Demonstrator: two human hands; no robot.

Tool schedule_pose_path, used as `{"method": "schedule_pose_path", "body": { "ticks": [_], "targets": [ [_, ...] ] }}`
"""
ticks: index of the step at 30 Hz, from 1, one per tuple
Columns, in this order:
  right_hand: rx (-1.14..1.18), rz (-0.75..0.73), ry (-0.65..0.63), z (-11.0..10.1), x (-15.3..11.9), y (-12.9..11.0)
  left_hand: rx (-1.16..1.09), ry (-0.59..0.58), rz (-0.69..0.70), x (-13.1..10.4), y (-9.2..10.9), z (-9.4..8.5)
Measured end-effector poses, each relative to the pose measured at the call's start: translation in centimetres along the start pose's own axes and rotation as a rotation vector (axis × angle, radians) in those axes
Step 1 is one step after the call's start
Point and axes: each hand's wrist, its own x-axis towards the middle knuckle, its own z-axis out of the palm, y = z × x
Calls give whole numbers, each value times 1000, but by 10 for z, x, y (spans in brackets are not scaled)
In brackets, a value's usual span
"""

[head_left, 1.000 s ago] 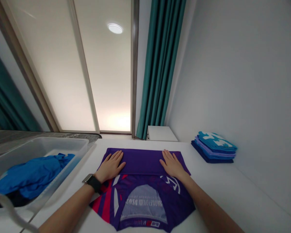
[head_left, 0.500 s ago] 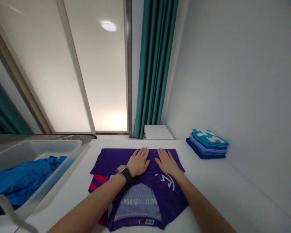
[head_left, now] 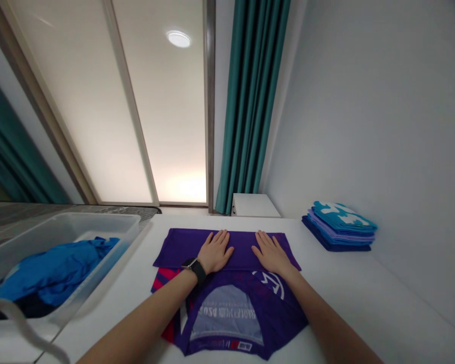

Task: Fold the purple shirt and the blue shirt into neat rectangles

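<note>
Shirt [head_left: 231, 293] in purple lies on the white table [head_left: 117, 303] right in front of me, its far part folded into a smooth band and its collar end nearest me. My left hand [head_left: 215, 253] is flat, palm down, near the middle of the band; my right hand [head_left: 273, 256] presses flat closer to its right end. On each hand the middle fingers lie close together, the little finger slightly apart and the thumb out to the side, clamped on nothing. The hands are apart from each other, with purple cloth between them. I have a dark watch [head_left: 195, 268] on my left wrist. Red stripes show by my left forearm, and a white round print beside my right wrist. To my left, a clear bin [head_left: 131, 230] holds crumpled blue clothes [head_left: 56, 268]. To my right, near the wall [head_left: 382, 126], sits a neat stack of folded clothes [head_left: 341, 227], teal and white on top.
</note>
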Motion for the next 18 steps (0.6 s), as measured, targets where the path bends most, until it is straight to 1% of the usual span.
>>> {"method": "schedule_pose_path", "body": {
  "ticks": [4, 6, 9, 11, 13, 18],
  "targets": [
    [-9, 2, -3, 3, 1, 2, 47, -21, -120, -26, -51, -11],
    [-16, 5, -4, 5, 2, 3, 71, -24, -152, -40, -75, -17],
    [-23, 6, -4, 8, 3, 4, 99, -20, -220, -56, -104, -24],
    [-22, 11, -5, 9, 4, 5, 103, -29, -280, -64, -116, -28],
    [-22, 16, -7, 9, 4, 5, 102, -35, -326, -68, -124, -30],
    [-29, 11, -13, 7, 3, 3, 101, -36, -352, -70, -127, -31]
  ]
}}
